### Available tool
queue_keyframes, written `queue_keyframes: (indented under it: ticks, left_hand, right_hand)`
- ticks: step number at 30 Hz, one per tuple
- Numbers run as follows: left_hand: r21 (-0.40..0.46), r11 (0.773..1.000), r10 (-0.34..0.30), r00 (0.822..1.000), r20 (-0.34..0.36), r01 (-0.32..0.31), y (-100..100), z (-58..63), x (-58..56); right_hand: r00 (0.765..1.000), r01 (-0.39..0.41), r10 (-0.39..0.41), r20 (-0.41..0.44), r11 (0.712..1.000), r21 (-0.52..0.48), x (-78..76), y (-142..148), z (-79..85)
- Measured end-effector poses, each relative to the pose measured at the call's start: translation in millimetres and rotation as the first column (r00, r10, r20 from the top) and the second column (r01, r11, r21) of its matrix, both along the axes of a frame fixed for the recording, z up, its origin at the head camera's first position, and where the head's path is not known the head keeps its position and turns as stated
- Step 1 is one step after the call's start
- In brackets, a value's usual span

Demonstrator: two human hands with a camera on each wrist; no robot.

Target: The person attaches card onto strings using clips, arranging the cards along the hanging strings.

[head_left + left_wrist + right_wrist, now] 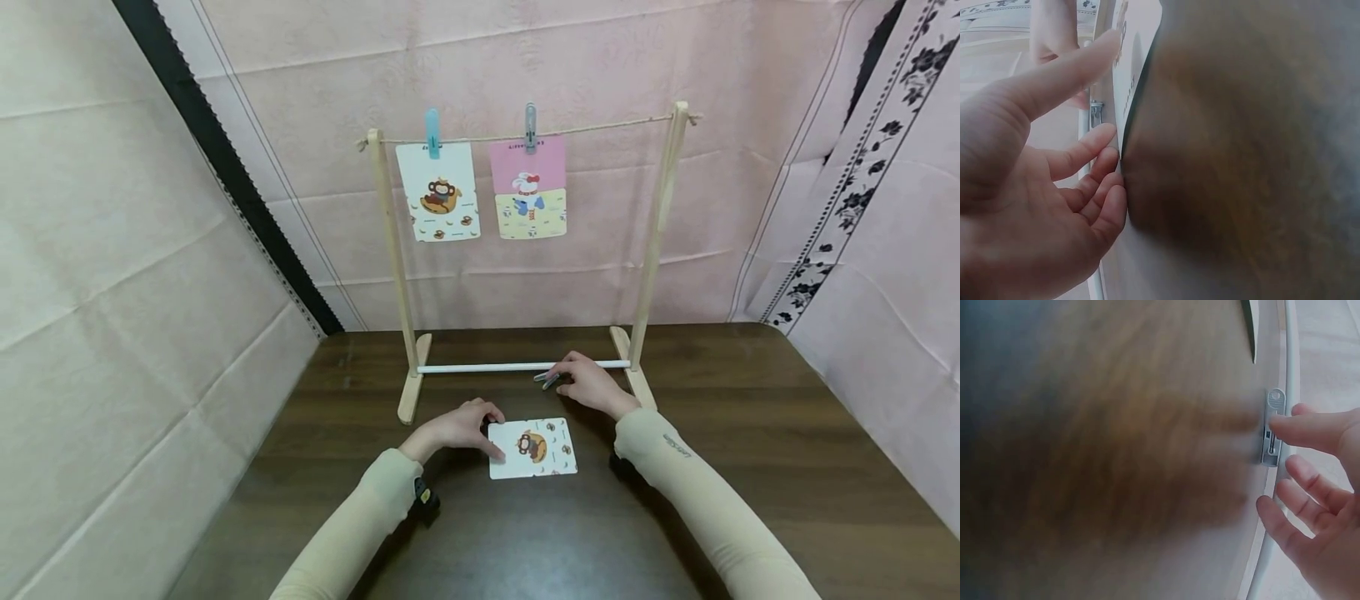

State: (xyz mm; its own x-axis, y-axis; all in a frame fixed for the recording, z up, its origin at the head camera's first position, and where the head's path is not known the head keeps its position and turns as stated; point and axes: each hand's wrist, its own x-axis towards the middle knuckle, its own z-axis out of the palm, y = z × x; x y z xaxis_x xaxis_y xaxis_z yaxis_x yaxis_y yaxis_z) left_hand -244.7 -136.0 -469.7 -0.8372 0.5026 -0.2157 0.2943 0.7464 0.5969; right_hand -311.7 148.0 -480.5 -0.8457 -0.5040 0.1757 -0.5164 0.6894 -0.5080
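Two bare hands are busy low over the dark brown wooden counter. The left hand has its grip spread wide, thumb over the left end of a white rectangular monkey-print card on the counter, apparently with no firm hold. The right hand pinches a small grey clothespin near the white crossbar. A sideways thumb push could skid the card; an off-centre pinch could make the clothespin slip.
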Motion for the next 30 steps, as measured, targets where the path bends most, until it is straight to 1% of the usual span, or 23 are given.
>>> queue_keyframes:
  ticks: [5, 12, 22, 27, 30]
  left_hand:
    - [0.006, 1.0, -0.01, 1.0, -0.009, 0.01, 0.4, 0.3, 0.7]
    - [-0.019, 0.999, -0.043, 0.999, -0.034, 0.042, 2.3, 1.1, 1.9]
    - [-0.022, 0.999, -0.032, 0.999, -0.015, 0.032, 3.3, 0.7, 1.9]
    - [-0.029, 0.999, -0.029, 0.999, -0.016, 0.029, 3.7, 0.1, 2.3]
    - [-0.026, 0.999, -0.023, 1.0, -0.015, 0.022, 4.1, -0.3, 2.7]
  right_hand:
    - [1.0, -0.03, 0.03, 0.002, 0.999, 0.019, -0.7, -0.1, 0.9]
    - [1.0, -0.022, 0.021, 0.009, 0.999, 0.032, 0.0, -2.3, 2.8]
    - [1.0, -0.029, 0.029, 0.005, 0.997, 0.07, 5.8, -2.6, 7.9]
    - [0.997, -0.074, 0.075, -0.013, 0.993, 0.096, 6.0, 0.6, 8.0]
    - [0.995, -0.094, 0.096, -0.015, 0.991, 0.096, 6.1, 2.1, 7.7]
